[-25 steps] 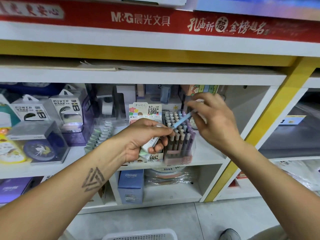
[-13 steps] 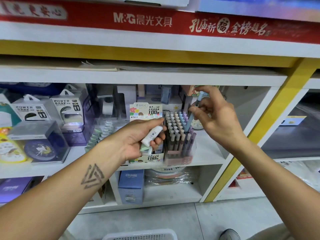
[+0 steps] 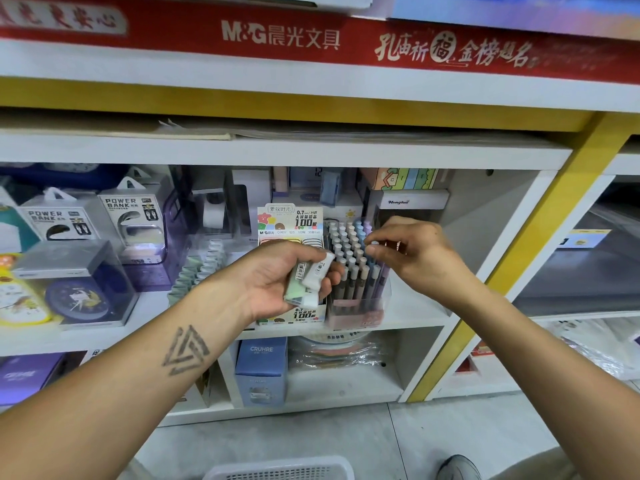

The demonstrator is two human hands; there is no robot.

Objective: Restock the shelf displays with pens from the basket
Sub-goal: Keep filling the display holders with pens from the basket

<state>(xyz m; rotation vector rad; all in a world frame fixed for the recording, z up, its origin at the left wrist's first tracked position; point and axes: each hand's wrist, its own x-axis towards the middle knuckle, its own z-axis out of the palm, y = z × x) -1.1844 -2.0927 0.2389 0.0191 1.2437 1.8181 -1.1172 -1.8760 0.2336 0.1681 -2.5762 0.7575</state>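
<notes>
A clear pen display [image 3: 356, 306] packed with upright pastel pens stands on the middle shelf [image 3: 415, 315]. My right hand [image 3: 415, 251] is over its right side, fingertips pinching the top of a light blue pen [image 3: 371, 263] that stands in the display's right rows. My left hand [image 3: 277, 275], palm up in front of the display, grips two small flat cases [image 3: 308, 277], one green and one white. Only the rim of the white basket [image 3: 277, 470] shows at the bottom edge.
A lead-refill display box [image 3: 291, 221] stands just left of the pens. Power bank boxes [image 3: 133, 223] and a boxed clock [image 3: 74, 289] fill the left shelf. A yellow upright [image 3: 519, 271] bounds the shelf on the right. A blue box [image 3: 261, 370] sits below.
My right hand has brought the blue pen from tilted in the air down into the display's right rows. My left hand has turned palm up and dropped slightly with the cases.
</notes>
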